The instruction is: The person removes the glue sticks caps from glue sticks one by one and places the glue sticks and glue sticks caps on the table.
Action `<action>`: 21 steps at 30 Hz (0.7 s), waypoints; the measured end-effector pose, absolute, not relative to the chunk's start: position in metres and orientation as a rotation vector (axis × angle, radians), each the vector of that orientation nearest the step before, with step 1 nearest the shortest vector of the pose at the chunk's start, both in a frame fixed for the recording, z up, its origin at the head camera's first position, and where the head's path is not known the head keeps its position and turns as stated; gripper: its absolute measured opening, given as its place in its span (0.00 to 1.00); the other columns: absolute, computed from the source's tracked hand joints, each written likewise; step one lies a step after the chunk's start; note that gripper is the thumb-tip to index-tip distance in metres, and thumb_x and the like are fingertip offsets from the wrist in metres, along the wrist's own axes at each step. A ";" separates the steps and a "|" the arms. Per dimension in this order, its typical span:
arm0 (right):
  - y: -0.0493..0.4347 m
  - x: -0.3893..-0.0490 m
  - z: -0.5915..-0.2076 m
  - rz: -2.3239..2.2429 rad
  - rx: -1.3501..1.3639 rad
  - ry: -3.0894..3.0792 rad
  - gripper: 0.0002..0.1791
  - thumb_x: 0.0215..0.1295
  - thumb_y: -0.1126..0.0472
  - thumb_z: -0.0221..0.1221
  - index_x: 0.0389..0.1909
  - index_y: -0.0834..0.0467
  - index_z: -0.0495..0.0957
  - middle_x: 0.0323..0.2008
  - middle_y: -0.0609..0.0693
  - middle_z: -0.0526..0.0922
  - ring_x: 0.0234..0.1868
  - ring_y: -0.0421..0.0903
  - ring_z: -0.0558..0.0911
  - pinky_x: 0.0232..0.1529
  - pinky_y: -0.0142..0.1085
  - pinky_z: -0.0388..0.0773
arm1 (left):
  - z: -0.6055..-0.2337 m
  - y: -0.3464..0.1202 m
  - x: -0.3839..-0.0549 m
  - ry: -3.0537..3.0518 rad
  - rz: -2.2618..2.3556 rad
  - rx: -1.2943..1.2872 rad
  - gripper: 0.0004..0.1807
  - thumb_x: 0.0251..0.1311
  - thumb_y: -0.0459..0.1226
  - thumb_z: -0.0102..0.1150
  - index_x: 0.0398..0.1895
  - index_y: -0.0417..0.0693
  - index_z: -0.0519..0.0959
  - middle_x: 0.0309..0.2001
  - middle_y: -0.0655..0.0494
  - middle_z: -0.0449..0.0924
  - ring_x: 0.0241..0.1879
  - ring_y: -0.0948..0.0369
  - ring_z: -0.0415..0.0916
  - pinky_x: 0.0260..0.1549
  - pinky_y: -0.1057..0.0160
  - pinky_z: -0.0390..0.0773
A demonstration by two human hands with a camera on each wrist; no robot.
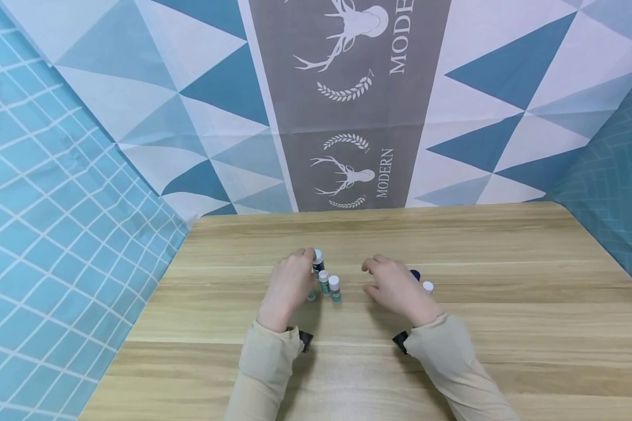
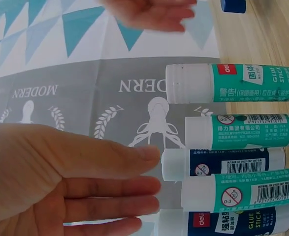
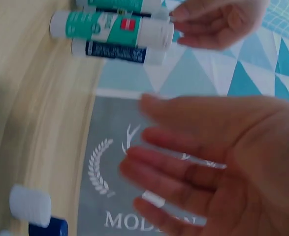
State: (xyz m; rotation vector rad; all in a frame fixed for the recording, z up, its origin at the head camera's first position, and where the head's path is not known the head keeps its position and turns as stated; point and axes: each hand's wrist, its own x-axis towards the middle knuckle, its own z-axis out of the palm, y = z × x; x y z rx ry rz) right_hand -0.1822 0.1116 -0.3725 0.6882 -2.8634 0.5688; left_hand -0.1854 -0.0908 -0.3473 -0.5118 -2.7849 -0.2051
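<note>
Several upright glue sticks with pale caps stand in a cluster on the table. A green-labelled glue stick is nearest the right hand, and a navy-labelled glue stick stands at the back. My left hand is at the cluster's left side. In the left wrist view, its fingers reach nearly straight towards the caps; contact is not clear. My right hand hovers right of the cluster, fingers spread and loosely bent, holding nothing. Beside it are a white cap and a navy cap, partly hidden in the head view.
The wooden table carries everything. A patterned cloth with deer prints hangs behind its back edge, and blue checked cloth runs along the left. Black wrist-worn pieces stick out below the cuffs.
</note>
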 end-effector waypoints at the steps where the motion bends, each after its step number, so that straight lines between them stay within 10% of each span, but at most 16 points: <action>1: 0.109 -0.182 -0.373 0.597 0.717 -2.834 0.16 0.52 0.61 0.63 0.42 0.61 0.77 0.37 0.52 0.79 0.36 0.48 0.79 0.38 0.40 0.76 | -0.347 -0.090 -0.185 -2.775 -0.213 -0.519 0.12 0.44 0.29 0.66 0.34 0.39 0.77 0.30 0.50 0.79 0.28 0.57 0.77 0.25 0.61 0.76; 21: 0.081 -0.178 -0.383 0.676 0.965 -2.629 0.21 0.56 0.63 0.61 0.52 0.58 0.74 0.47 0.51 0.79 0.46 0.47 0.79 0.47 0.39 0.75 | -0.347 -0.091 -0.186 -2.813 -0.224 -0.573 0.12 0.43 0.32 0.68 0.32 0.41 0.77 0.29 0.51 0.79 0.28 0.56 0.77 0.29 0.59 0.76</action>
